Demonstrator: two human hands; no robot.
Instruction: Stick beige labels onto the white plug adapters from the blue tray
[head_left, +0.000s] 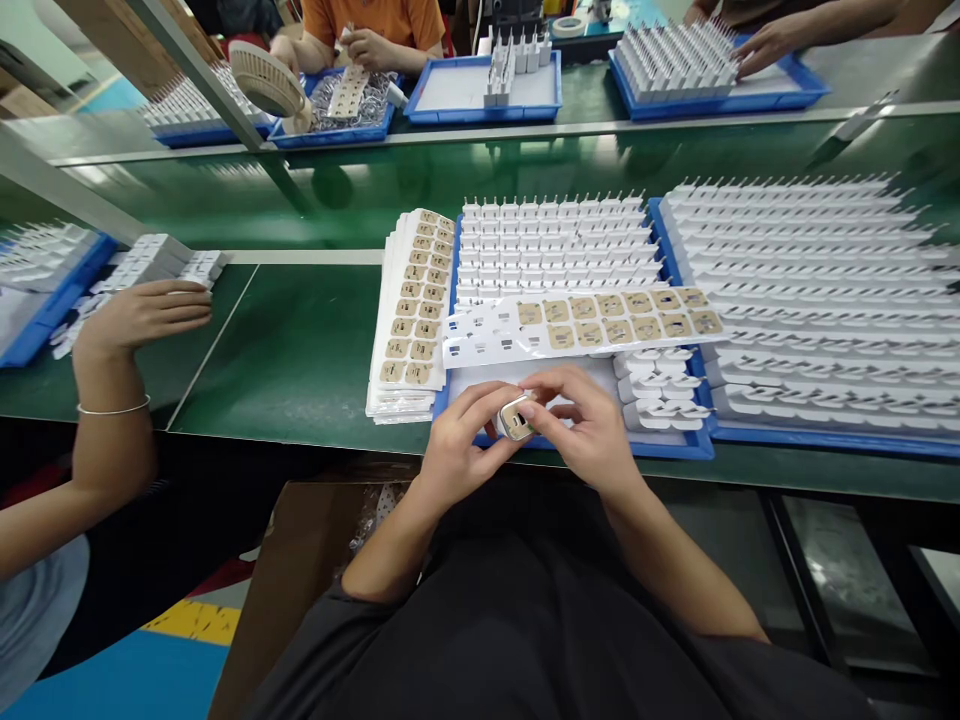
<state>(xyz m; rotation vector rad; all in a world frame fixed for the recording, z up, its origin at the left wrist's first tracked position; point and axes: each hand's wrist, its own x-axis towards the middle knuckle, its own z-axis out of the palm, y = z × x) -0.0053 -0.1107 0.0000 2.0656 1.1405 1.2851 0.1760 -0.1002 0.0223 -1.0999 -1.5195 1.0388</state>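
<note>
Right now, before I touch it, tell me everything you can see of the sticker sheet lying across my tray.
The sticker sheet is long, white and slightly glossy, like paper or film. Two rows of beige, rounded stickers with small cutouts cover its right part; the left part is bare of them, with small grey marks. It lies slantwise over the blue tray, upon white parts, its right end higher in view. The left hand and right hand are below it in view, not holding it.
</note>
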